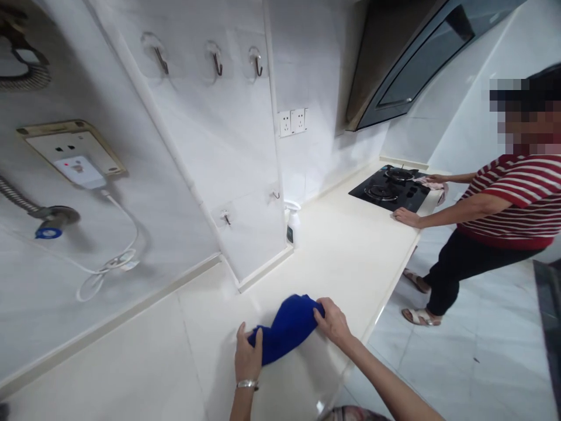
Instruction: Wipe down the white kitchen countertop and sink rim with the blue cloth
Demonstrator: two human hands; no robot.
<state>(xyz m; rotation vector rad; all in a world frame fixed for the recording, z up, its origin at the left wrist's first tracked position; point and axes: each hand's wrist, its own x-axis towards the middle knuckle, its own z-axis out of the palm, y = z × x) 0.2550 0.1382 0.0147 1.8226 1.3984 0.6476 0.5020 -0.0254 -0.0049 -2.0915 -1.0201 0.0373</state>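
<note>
A blue cloth (284, 327) lies bunched on the cream countertop (342, 251), close to its front edge. My left hand (248, 354), with a bracelet at the wrist, is closed on the cloth's near end. At the cloth's far end, my right hand (333, 320) grips it with curled fingers. Both hands press the cloth against the counter.
A white spray bottle (293, 224) stands by the wall. Farther along the counter is a black gas hob (391, 188); another person in a red striped shirt (512, 202) leans on the counter and holds a pink cloth (433, 185) there. Hooks and sockets (293, 122) line the tiled wall.
</note>
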